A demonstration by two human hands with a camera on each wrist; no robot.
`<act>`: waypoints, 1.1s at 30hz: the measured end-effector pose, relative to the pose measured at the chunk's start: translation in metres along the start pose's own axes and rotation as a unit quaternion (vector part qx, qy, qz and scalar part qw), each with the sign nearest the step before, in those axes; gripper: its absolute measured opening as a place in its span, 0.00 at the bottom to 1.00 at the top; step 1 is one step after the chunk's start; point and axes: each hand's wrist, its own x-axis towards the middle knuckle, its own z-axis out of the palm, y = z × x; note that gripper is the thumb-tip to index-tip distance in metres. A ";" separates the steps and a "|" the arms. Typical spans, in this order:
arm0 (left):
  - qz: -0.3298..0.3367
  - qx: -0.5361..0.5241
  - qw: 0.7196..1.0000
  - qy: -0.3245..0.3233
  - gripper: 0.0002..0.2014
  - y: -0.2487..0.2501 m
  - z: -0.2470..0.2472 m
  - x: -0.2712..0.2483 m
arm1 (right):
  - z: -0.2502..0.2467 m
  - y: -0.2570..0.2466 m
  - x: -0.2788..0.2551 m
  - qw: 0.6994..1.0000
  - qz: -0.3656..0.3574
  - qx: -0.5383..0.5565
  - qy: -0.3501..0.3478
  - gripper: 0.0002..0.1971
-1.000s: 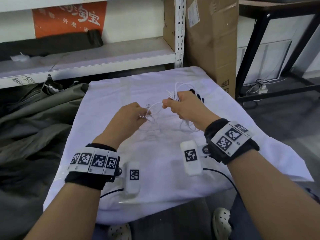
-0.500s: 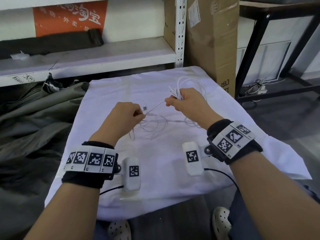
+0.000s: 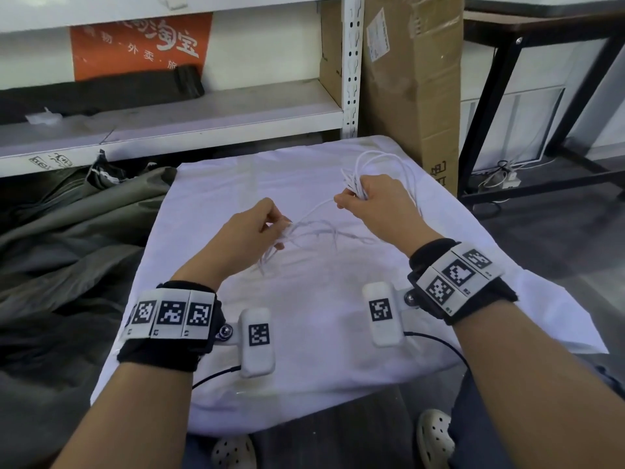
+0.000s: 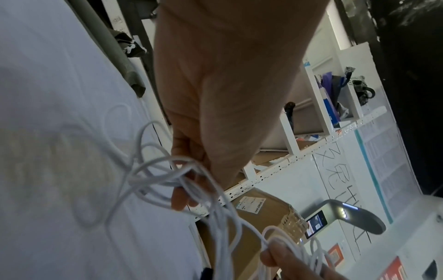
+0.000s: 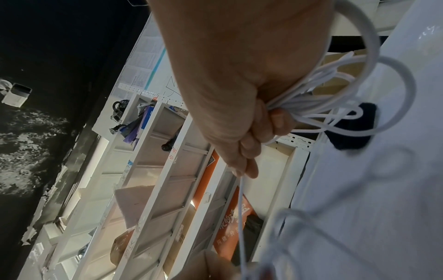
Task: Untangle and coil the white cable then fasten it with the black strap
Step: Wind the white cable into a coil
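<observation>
Item: thin, smooth white round-section cable (image 3: 324,228), held above the white cloth-covered desk (image 3: 209,211). We see our right hand (image 3: 375,204) clenched round a bundle of gathered loops; our left hand (image 3: 250,228) pinches the tangled loose strands, one strand running between the two. Only the right wrist view shows the dark fuzzy strap (image 5: 352,128), lying on the cloth behind the loops. Brown corrugated cardboard box (image 3: 416,79) stands beyond.

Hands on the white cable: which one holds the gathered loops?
The right hand: its grip bunches several loops of the white cable. The left hand only pinches loose tangled strands above the white cloth.
</observation>
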 end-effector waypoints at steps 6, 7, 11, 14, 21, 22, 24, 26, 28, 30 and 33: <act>0.009 0.037 0.999 -0.035 0.05 0.007 0.000 -0.002 | 0.002 -0.002 0.001 1.000 -0.022 -0.006 0.013 0.16; 0.004 0.040 0.998 -0.043 0.06 0.007 0.000 -0.002 | 0.001 -0.002 0.001 1.000 -0.027 -0.003 0.016 0.16; -0.024 0.075 0.994 -0.073 0.07 0.006 0.003 0.000 | 0.002 -0.007 -0.002 0.999 -0.053 -0.001 0.003 0.17; -0.032 0.092 0.993 -0.062 0.08 0.003 0.006 0.001 | 0.000 -0.010 -0.004 0.998 -0.063 0.013 -0.006 0.16; -0.138 -0.098 0.986 0.002 0.07 -0.006 0.008 0.005 | -0.004 -0.006 -0.003 0.999 -0.045 0.004 -0.026 0.16; -0.145 -0.156 0.977 0.009 0.08 -0.004 0.007 0.006 | -0.004 -0.005 -0.002 0.999 -0.041 0.000 -0.030 0.16; -0.147 -0.236 0.960 0.043 0.08 0.000 0.006 0.007 | -0.005 -0.003 -0.001 0.999 -0.029 -0.004 -0.035 0.16; -0.134 -0.302 0.940 0.090 0.07 0.002 0.004 0.009 | -0.006 -0.001 -0.001 0.999 -0.015 -0.013 -0.037 0.17; -0.131 -0.388 0.904 0.119 0.06 0.001 0.001 0.010 | -0.005 0.002 0.000 0.999 0.001 -0.018 -0.033 0.17; -0.137 -0.472 0.860 0.140 0.07 -0.001 -0.002 0.011 | -0.005 0.005 0.002 1.000 0.026 0.003 -0.011 0.16; -0.144 -0.534 0.814 0.176 0.09 -0.001 -0.005 0.011 | -0.008 0.011 0.004 0.996 0.068 0.050 0.037 0.14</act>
